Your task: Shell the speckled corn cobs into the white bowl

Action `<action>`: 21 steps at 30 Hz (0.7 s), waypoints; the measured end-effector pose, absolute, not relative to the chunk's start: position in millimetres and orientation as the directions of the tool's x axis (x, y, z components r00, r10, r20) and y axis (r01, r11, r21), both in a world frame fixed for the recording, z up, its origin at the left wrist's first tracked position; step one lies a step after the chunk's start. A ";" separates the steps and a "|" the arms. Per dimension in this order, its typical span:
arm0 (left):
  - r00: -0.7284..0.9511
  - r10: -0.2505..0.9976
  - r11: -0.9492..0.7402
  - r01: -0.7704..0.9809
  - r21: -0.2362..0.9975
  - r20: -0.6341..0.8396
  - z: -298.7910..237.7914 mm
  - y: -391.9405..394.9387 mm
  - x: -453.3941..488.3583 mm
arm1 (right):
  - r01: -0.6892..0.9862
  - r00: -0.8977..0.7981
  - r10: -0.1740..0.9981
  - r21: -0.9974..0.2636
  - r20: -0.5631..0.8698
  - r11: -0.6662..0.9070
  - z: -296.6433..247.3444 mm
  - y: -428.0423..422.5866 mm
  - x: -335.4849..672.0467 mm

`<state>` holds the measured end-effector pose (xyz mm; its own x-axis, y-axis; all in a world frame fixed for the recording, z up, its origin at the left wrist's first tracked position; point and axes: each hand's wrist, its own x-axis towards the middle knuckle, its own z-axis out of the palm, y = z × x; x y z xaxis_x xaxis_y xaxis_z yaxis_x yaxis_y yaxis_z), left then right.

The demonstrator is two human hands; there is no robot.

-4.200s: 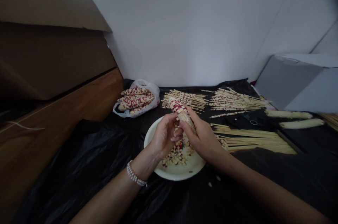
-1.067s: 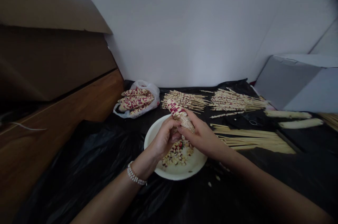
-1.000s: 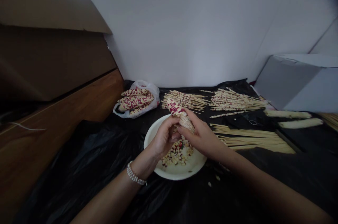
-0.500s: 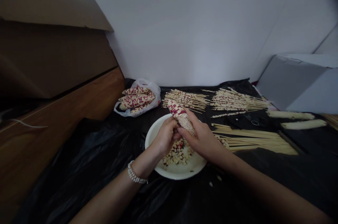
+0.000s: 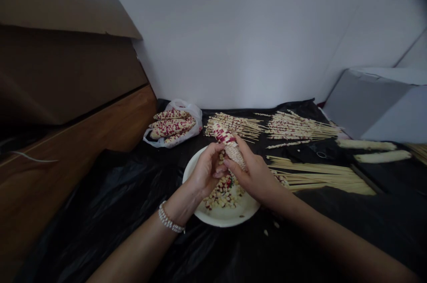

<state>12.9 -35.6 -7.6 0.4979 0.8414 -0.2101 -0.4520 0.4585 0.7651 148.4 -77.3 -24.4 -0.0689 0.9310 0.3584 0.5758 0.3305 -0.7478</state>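
A corn cob (image 5: 228,144) with red and pale kernels is tilted over a white bowl (image 5: 223,216), its lower half stripped bare. My right hand (image 5: 254,174) is wrapped round the cob's stripped part. My left hand (image 5: 207,171), with a bead bracelet on the wrist, has its fingers curled and its thumb pressed against the kernels on the cob's left side. Loose kernels (image 5: 223,192) lie heaped in the bowl under both hands.
A plastic bag of whole cobs (image 5: 173,125) lies at the back left. Kernel-threaded skewers (image 5: 293,127), bare bamboo sticks (image 5: 320,176) and stripped cobs (image 5: 367,145) lie to the right on black plastic sheeting. Cardboard boxes stand at left, a grey box (image 5: 383,105) at right.
The cob has stayed over the bowl in my right hand. My left thumb and fingers have shifted slightly along its side, and a little more of the cob looks bare.
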 end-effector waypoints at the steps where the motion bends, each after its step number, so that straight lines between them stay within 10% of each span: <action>1: 0.483 0.849 0.449 -0.445 0.774 -0.215 -8.1 -35.9 13.2 | 0.581 -0.073 0.932 -0.745 0.354 0.328 -25.2 -77.3 148.1; 21: 0.410 0.888 0.360 -0.343 0.868 -0.206 -17.7 -35.4 14.8 | 0.678 -0.087 0.939 -0.671 0.333 0.300 -28.6 -77.0 148.0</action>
<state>14.8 -35.4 -17.7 0.4104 0.8883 -0.2062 -0.3431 0.3599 0.8676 148.0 -77.0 -28.6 -0.0867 0.9390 0.3327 0.6778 0.3004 -0.6711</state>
